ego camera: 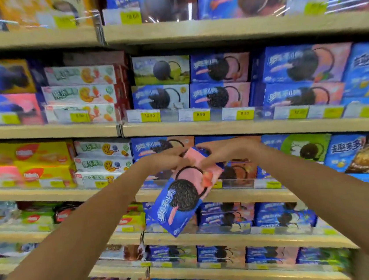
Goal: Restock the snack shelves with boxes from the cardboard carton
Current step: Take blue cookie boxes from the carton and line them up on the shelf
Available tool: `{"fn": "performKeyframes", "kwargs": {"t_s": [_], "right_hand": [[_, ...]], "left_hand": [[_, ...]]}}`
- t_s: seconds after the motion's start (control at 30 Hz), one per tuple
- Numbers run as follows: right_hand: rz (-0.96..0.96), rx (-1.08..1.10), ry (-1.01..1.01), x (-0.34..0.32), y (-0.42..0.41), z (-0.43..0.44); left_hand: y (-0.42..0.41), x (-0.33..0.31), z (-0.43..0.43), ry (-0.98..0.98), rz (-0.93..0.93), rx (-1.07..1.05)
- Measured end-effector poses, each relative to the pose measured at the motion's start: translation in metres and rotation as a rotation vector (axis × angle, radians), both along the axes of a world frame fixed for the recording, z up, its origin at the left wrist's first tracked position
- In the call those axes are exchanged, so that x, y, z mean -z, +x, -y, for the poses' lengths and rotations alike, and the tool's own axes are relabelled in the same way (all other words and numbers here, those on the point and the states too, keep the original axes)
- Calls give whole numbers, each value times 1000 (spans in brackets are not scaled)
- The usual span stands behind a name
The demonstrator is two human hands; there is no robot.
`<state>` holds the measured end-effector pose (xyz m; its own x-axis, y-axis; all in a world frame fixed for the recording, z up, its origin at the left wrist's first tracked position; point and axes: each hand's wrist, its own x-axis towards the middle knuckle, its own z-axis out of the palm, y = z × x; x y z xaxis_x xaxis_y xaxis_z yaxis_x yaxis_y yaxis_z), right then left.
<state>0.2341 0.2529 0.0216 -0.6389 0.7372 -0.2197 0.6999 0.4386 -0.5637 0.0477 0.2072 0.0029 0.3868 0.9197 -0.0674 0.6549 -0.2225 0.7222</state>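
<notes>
Both forearms enter from 7 and 5 o'clock and meet at centre. The left hand (167, 159) and right hand (222, 150) grip the pink top end of one cookie box (181, 197). The fingers curl round its upper edge, but the detail is blurred. The box hangs tilted in the air, its blue lower end toward 7 o'clock, in front of a shelf edge (242, 194). Beyond, toward 12 o'clock, are stocked rows of similar boxes (219, 87) and yellow price tags (201, 115).

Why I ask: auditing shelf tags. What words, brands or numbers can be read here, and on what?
"12.90": yellow price tag.
"9.90": second price tag, right of it.
"9.90": third price tag.
"奥利奥": held box, gripped by left hand and right hand.
"趣多多": blue box at right.
Remaining tags and small print: too blurred.
</notes>
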Motion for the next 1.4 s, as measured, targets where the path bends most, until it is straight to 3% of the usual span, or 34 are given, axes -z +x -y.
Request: {"fn": "performKeyframes", "kwargs": {"t_s": [0.17, 0.33, 0.43, 0.57, 0.63, 0.8, 0.9, 1.0, 1.13, 1.27, 1.4], "right_hand": [[-248, 62, 190, -42, 4, -12], [-491, 242, 312, -73, 15, -35], [-764, 408, 293, -91, 28, -58], [-1041, 524, 202, -107, 45, -68], [-1140, 570, 147, -106, 51, -77], [-1325, 589, 4, -98, 52, -92], [-1339, 639, 62, -94, 48, -107], [-1238, 755, 213, -95, 45, -121], [-1071, 740, 405, -104, 40, -131], [-784, 872, 551, -112, 42, -151], [-758, 869, 536, -113, 44, -162]], "left_hand": [[0, -52, -8, 116, 119, -50], [-2, -82, -25, 204, 117, -122], [-6, -91, -34, 389, 138, -262], [-20, -102, -55, 550, 395, -534], [-26, -106, -66, 508, 431, -563], [-17, -112, -75, 168, 508, -441], [-6, -114, -90, 208, 595, -513], [-4, -113, -107, 272, 692, -562], [3, -114, -129, 382, 691, -576], [12, -124, -147, 375, 650, -516], [21, -131, -167, 377, 586, -501]]}}
